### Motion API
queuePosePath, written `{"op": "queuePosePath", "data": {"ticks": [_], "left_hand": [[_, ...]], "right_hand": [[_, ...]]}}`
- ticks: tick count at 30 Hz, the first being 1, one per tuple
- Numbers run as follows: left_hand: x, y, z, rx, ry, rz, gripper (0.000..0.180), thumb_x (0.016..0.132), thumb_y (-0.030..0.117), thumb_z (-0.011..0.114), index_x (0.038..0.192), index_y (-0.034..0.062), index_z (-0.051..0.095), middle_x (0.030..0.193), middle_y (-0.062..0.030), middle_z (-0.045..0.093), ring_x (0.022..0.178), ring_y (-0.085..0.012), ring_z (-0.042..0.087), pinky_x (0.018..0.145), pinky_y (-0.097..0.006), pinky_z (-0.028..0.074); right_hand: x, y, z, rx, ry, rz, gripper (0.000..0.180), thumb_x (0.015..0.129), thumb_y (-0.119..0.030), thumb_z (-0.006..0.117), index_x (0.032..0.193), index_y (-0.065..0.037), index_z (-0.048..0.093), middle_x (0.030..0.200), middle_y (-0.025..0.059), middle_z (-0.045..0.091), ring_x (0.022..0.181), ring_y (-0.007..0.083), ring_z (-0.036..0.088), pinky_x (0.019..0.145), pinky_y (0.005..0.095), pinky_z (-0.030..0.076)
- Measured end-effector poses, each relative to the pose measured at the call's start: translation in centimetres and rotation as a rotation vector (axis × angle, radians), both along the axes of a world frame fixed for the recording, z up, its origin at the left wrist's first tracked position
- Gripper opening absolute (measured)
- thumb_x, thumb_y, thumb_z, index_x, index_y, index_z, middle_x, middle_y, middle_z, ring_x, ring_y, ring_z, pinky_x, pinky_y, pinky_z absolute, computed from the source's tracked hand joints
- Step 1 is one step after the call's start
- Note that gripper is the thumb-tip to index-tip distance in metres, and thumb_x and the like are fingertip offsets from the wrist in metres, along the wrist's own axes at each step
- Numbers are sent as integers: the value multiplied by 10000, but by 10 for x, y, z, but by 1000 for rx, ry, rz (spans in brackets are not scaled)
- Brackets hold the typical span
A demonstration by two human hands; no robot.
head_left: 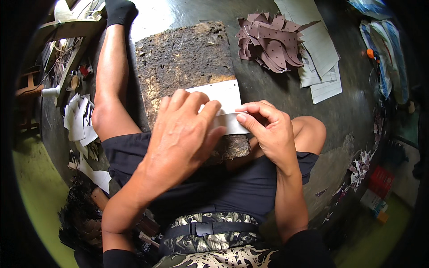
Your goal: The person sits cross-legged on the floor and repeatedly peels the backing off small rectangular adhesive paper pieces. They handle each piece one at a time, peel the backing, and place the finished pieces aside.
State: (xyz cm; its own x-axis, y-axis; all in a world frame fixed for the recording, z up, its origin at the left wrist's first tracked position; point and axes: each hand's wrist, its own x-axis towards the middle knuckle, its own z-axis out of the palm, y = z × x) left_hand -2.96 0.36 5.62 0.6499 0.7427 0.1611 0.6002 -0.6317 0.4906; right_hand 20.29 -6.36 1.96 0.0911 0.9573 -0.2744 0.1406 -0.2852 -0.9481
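A white sheet-like piece (224, 91) with small dark dots along its upper edge lies on a rough, dark, worn board (183, 56) in front of me. A narrower greyish-white strip (231, 122) crosses its lower part; whether the two are one folded piece I cannot tell. My right hand (271, 129) pinches the strip's right end between thumb and fingers. Over the left end sits my left hand (183, 123), its fingers bent and its thumb and forefinger closing on the strip. Its fingertips are partly hidden.
Brown dotted cut pieces (270, 42) are heaped right of the board, beside large pale sheets (325, 76). White scraps (80, 118) lie at left, near my outstretched leg. A wooden frame (67, 33) stands at far left. Blue-and-white bags (384, 58) rest at far right.
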Motion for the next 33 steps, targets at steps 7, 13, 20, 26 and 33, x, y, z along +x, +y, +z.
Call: {"op": "queuePosePath", "data": {"ticks": [7, 13, 20, 26, 33], "left_hand": [[32, -4, -43, -178, -332, 98, 274, 976, 135, 861, 1239, 95, 795, 1072, -105, 759, 945, -337, 772, 810, -456, 634], [28, -9, -50, -26, -281, 122, 274, 937, 129, 894, 1205, 131, 838, 1040, -51, 760, 881, -291, 750, 760, -421, 621], [25, -10, -48, -13, -226, 89, 271, 939, 123, 888, 1207, 143, 857, 1021, -35, 740, 863, -259, 740, 732, -412, 619], [24, -8, -52, -5, -255, 54, 282, 950, 122, 888, 1229, 118, 852, 1054, -36, 745, 867, -249, 746, 732, -401, 629], [23, -2, -47, 18, -239, -4, 315, 939, 125, 900, 1249, 96, 849, 1059, -52, 749, 852, -237, 744, 705, -386, 635]], "right_hand": [[12, 15, -26, -100, 416, -59, 162, 1065, -27, 835, 1220, 20, 821, 1117, 55, 819, 1027, 108, 760, 943, 261, 630], [10, 14, -40, -76, 601, -103, 175, 1068, -49, 841, 1226, 20, 813, 1100, 42, 806, 991, 90, 739, 902, 242, 610], [4, 18, -27, -84, 283, -142, 173, 1109, -164, 831, 1134, 4, 799, 947, -41, 727, 836, 17, 600, 744, 200, 501], [2, 20, -27, -113, 141, -106, 201, 1137, -196, 803, 1135, 5, 795, 952, -59, 722, 830, 8, 578, 735, 200, 487], [0, 19, -30, -56, 141, -105, 237, 1151, -226, 788, 1132, 11, 785, 961, -61, 709, 861, 14, 585, 766, 204, 495]]}}
